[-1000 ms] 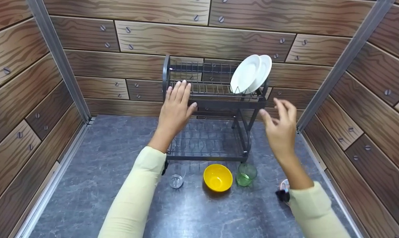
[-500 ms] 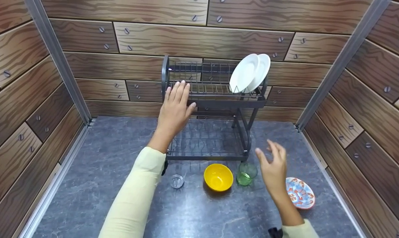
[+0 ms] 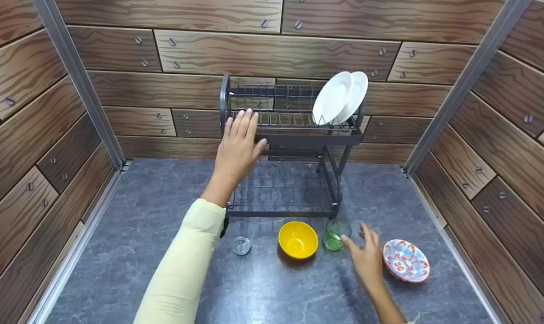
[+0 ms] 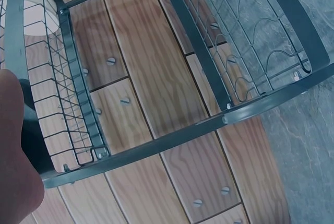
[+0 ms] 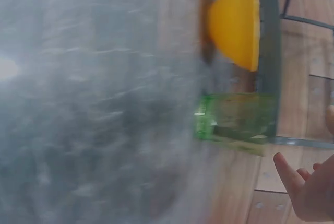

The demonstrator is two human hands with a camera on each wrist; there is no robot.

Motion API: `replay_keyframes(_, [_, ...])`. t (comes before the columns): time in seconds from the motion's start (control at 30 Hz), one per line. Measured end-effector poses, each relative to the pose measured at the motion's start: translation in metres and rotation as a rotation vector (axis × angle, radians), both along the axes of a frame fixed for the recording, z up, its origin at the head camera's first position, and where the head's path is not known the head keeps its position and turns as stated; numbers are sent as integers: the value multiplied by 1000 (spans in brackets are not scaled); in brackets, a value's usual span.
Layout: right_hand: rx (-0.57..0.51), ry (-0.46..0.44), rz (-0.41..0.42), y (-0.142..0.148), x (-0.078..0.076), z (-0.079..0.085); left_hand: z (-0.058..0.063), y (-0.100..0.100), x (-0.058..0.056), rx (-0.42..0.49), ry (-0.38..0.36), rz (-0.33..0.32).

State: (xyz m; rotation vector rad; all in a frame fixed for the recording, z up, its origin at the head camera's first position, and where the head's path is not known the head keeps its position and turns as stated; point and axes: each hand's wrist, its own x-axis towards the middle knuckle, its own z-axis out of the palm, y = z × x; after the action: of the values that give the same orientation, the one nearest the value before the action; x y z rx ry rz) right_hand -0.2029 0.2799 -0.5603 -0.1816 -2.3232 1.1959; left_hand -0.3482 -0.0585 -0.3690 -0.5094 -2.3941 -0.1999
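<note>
A black two-tier dish rack [image 3: 308,140] stands at the back. My left hand [image 3: 237,148] rests at the front left of its upper tier, fingers straight; the left wrist view catches part of that hand [image 4: 21,156] against the frame. My right hand [image 3: 365,256] is just right of a green drinking glass [image 3: 333,242], its fingers loosely bent and holding nothing. In the right wrist view a gap shows between the glass [image 5: 235,119] and that hand's fingers [image 5: 286,169]. Two white plates [image 3: 333,96] stand tilted at the upper tier's right end.
A yellow bowl [image 3: 298,243] sits left of the green glass. Farther left is a small clear glass [image 3: 242,245]. A blue-and-red patterned bowl [image 3: 406,261] lies right of my right hand. Wood-patterned walls [image 3: 272,54] enclose the grey marbled surface [image 3: 164,189].
My right hand has come down and toward me from beside the upper tier to the green glass, uncovering the patterned bowl. The left hand has stayed in place.
</note>
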Motion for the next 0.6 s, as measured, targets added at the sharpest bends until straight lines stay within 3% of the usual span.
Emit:
replay_keyframes(0.3, [-64, -113, 62, 11, -14, -34, -1, 0, 0, 5, -3, 0])
replay_keyframes(0.6, [-73, -179, 119, 7, -30, -41, -1, 1, 0, 14, 4, -6])
